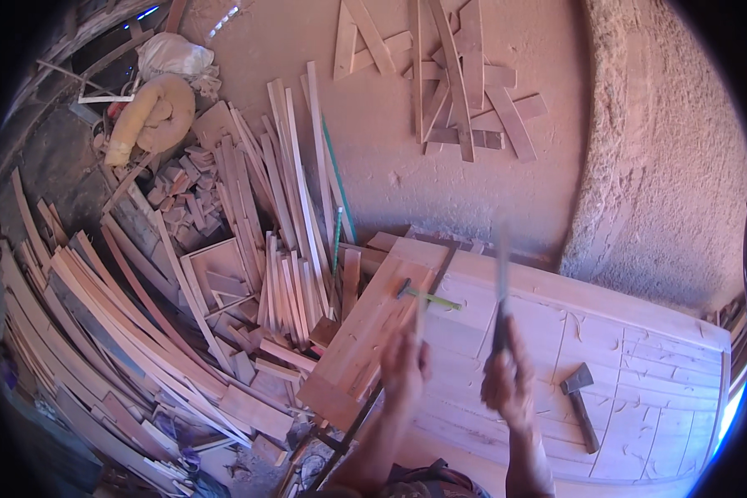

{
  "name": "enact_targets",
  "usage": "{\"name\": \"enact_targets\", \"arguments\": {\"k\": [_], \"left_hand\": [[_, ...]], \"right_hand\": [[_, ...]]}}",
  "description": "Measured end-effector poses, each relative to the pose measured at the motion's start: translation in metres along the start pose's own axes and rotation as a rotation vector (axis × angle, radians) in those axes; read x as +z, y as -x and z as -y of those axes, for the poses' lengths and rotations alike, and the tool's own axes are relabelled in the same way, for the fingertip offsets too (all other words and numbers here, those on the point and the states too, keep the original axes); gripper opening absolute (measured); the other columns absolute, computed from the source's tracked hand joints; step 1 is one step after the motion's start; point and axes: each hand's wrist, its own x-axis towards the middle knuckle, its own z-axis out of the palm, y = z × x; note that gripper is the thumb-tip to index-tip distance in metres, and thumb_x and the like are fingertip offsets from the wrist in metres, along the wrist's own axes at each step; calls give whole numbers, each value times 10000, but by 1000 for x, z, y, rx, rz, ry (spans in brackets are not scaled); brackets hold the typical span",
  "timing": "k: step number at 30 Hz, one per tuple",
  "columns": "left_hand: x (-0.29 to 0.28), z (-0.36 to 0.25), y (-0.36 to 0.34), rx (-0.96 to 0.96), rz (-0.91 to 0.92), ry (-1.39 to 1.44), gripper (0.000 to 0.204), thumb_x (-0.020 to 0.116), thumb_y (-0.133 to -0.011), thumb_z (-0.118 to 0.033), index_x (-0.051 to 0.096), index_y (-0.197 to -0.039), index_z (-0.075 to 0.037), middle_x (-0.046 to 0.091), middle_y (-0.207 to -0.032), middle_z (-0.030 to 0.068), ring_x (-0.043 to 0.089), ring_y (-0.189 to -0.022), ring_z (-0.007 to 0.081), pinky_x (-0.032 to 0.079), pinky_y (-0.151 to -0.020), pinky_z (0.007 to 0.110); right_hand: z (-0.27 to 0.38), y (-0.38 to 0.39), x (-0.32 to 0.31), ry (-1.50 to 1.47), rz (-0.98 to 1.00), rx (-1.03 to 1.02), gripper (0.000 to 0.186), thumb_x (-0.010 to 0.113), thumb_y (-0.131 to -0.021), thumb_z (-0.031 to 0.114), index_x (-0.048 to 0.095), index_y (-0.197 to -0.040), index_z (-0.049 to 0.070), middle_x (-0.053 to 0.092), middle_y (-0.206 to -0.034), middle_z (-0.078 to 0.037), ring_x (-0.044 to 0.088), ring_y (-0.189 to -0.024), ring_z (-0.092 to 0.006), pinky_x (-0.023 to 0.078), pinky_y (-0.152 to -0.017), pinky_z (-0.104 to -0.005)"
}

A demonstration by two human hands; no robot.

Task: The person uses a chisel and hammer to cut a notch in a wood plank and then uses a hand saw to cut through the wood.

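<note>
Dark-handled tool [502, 305] in right grip [510, 383]

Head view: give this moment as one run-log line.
left hand: thin piece, blurred | right hand: dark-handled tool, blurred | hammer: on wooden panel

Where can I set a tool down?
Tool-free: the wooden panel's far rail, toward the wall; a narrow patch between the right hand and mallet. Crowded: around the green-handled hammer near the left hand; farther left, where timber strips pile up.
</note>
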Motion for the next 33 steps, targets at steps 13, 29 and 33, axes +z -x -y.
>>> {"name": "enact_targets", "arguments": {"k": [13,29,33], "left_hand": [[6,4,-40,491,-75,-131,297,408,-1080,-186,549,-1253,10,570,-944,-9,508,-832,44,428,-725,195],[-12,4,-6,452,-87,-254,326,425,-1061,-136,541,-1313,35,594,-957,20,533,-841,73,459,-719,221],[-25,10,9,387,-179,-363,289,466,-1034,-91,564,-1278,29,595,-904,13,537,-803,62,460,-708,213]], "right_hand": [[-24,72,11,385,275,70,501,534,-1007,134,429,-1497,128,592,-727,-23,555,-564,-77,485,-557,-274],[-45,38,22,353,148,-76,473,530,-1012,188,463,-1473,106,572,-744,-20,518,-593,-82,452,-555,-255],[-17,-34,10,48,-170,86,468,457,-1049,290,447,-1481,108,474,-671,8,424,-474,-70,398,-448,-231]]}}
